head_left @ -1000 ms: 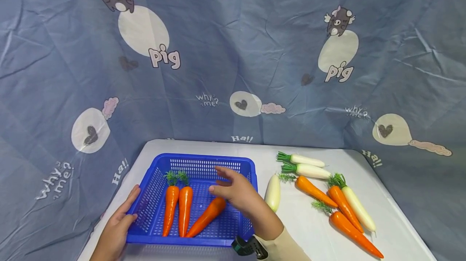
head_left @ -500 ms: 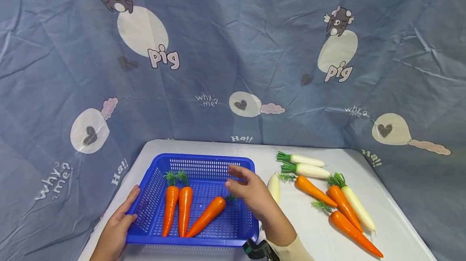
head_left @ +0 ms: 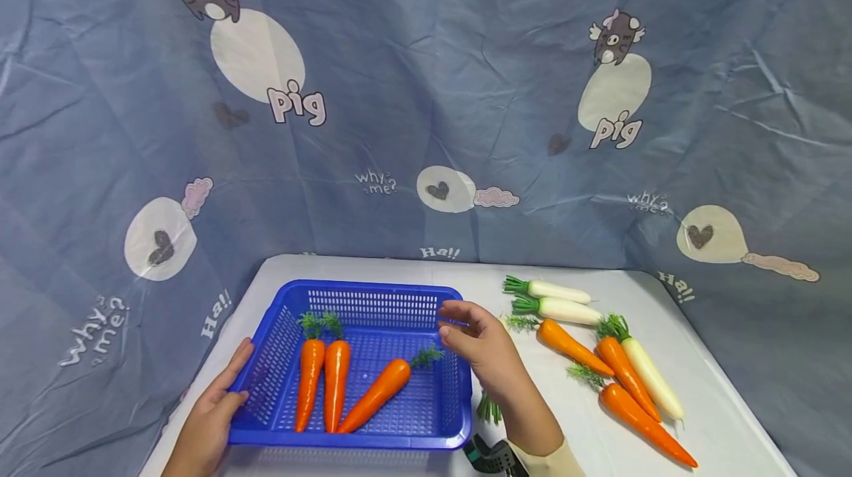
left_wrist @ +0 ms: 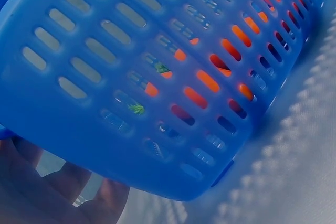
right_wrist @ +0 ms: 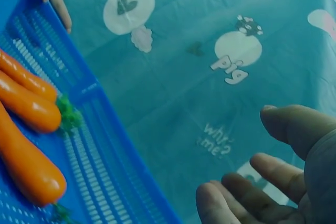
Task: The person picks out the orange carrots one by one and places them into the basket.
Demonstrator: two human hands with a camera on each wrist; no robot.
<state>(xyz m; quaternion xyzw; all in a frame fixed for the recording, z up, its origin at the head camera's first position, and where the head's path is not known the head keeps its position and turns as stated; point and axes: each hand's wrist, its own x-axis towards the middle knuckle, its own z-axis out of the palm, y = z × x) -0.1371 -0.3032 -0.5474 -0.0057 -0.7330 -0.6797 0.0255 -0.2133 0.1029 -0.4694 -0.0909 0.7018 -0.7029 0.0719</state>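
Observation:
A blue plastic basket [head_left: 353,440] stands on the table, with three orange carrots in it. Two carrots [head_left: 310,381] lie side by side, leaves to the back; the third carrot [head_left: 376,396] slants toward the right wall. My left hand [head_left: 208,418] grips the basket's left rim, thumb over the edge; in the left wrist view its fingers [left_wrist: 107,200] show beneath the rim. Over the right rim hovers my right hand [head_left: 495,359], fingers loosely bent and holding nothing. A white radish, only its green leaves [head_left: 489,409] and a sliver showing, is mostly hidden behind it.
Right of the basket lie two white radishes [head_left: 566,310] at the back, several carrots [head_left: 572,346] and another long radish [head_left: 652,377]. A blue printed cloth [head_left: 426,92] hangs behind the white table [head_left: 719,403].
My right hand has drawn back rightward from above the slanting carrot to the basket's right rim, uncovering the carrot's leaves. My left hand stays on the basket.

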